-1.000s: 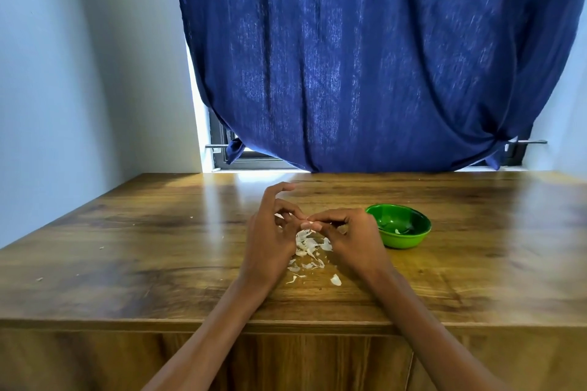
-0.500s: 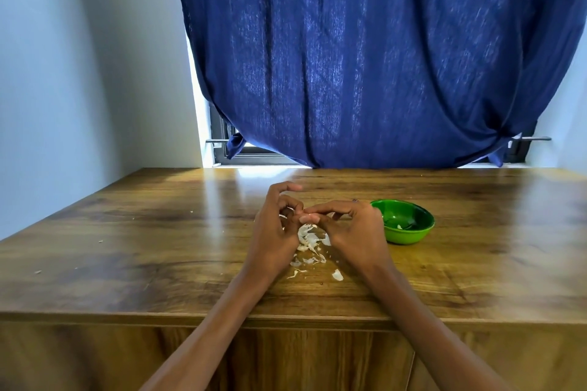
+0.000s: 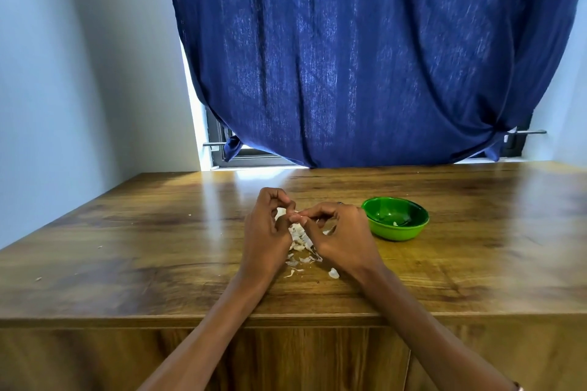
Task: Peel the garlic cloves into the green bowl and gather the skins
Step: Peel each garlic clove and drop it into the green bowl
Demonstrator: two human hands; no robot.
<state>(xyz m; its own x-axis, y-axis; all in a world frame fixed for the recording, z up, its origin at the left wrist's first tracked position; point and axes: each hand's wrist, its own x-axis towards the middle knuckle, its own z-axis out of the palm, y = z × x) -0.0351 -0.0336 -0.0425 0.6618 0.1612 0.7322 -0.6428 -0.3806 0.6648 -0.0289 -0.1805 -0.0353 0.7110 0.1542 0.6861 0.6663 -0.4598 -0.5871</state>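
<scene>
Both hands meet over the middle of the wooden counter [image 3: 158, 232], fingers curled in toward each other. The left hand [image 3: 265, 232] is bent round a pale garlic clove [image 3: 281, 212], only a sliver of which shows between its fingers. The right hand [image 3: 340, 233] pinches thumb against forefinger at what looks like a strip of skin coming off that clove, though the piece is too small to be sure of. Under and just behind the hands lies a loose heap of papery skins [image 3: 300, 240], with a few strays trailing toward the counter's near edge. The green bowl [image 3: 413, 232] sits on the counter just to the right of the right hand, apart from it, with a small pale bit or two on its bottom. The main risk, as I judge it, is the skins: they are light and already scattered, so a sweep of a wrist or forearm could push them over the near edge. The clove, slick once bared, could slip from the left hand's fingers and roll, or miss the bowl if it is tossed rather than placed.
</scene>
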